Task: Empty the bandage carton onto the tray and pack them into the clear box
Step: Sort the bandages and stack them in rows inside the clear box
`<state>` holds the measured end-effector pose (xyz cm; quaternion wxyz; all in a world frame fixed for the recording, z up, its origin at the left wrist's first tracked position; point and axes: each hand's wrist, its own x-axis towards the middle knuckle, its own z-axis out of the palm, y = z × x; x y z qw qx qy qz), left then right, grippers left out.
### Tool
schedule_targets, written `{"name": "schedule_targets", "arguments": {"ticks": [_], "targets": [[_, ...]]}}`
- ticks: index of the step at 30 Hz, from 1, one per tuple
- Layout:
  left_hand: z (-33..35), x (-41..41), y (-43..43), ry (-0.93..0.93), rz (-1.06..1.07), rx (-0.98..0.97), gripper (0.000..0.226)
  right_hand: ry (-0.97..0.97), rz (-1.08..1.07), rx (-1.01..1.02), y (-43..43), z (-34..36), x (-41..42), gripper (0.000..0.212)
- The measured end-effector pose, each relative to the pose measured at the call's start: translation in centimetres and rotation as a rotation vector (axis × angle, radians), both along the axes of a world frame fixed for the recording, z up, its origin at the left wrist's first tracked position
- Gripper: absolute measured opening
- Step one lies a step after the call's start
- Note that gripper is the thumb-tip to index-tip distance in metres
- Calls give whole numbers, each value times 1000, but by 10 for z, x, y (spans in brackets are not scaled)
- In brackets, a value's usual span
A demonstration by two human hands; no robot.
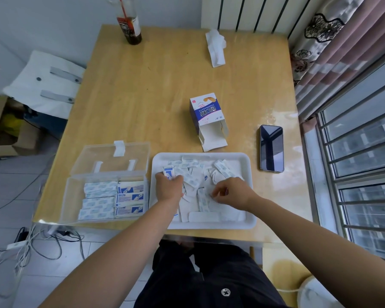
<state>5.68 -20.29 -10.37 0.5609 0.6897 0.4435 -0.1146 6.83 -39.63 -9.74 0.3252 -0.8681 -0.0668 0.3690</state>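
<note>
On tray point(247, 161), L hand point(168, 188) grips bandages point(169, 173); R hand point(231, 192) pinches more.

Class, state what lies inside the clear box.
The clear box holds wrapped bandages in two columns: patterned backs left, printed fronts right. Anything beneath the top layer is covered.

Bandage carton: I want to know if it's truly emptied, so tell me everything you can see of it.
The bandage carton is thin cardboard, white with blue-purple print. It lies on the wooden table just beyond the tray, open end toward the person, flaps splayed. The visible inside looks white and bare. The left hand and right hand are in the tray, off it.
</note>
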Motion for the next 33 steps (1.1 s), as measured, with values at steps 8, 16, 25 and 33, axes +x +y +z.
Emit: {"name": "schedule_targets", "arguments": {"ticks": [8, 16, 25, 33], "targets": [[7, -13, -28, 111, -422, -354, 10, -208, 162, -300, -13, 3, 3, 33], [-2, -12, -37, 186, -427, -397, 10, -346, 431, -348, -12, -5, 2, 29], [0, -8, -33, 190, -366, -396, 19, -292, 330, -302, -7, 3, 20, 13], [1, -4, -38, 193, -357, -385, 26, -296, 632, -408, -11, 6, 16, 35]]}}
